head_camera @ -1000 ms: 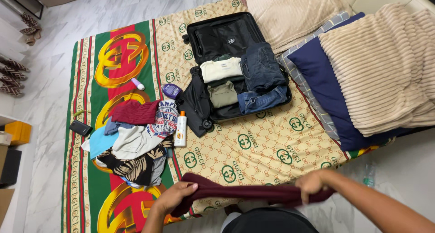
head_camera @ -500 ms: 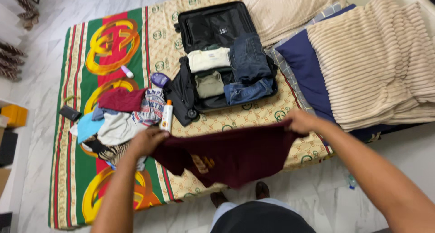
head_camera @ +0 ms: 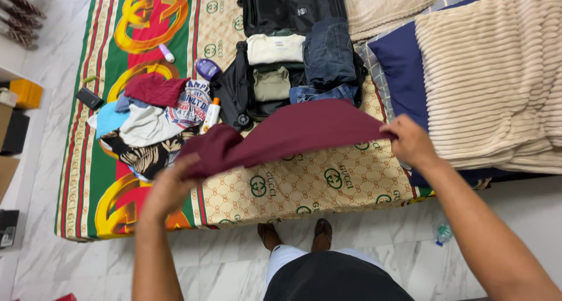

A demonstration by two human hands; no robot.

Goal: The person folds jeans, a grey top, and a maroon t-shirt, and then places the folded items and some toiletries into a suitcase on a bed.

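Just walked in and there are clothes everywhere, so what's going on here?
A person stands at the edge of a mattress, holding a maroon garment stretched out above it, the left hand gripping one end and the right hand the other. Beyond it lies an open black suitcase with folded jeans and tops inside. A loose heap of clothes and a white sunscreen bottle lie to its left.

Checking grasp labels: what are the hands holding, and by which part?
Both hold one maroon garment stretched over the bed. The left hand grips its left end, the right hand its right edge. Which garment part each is cannot be told.
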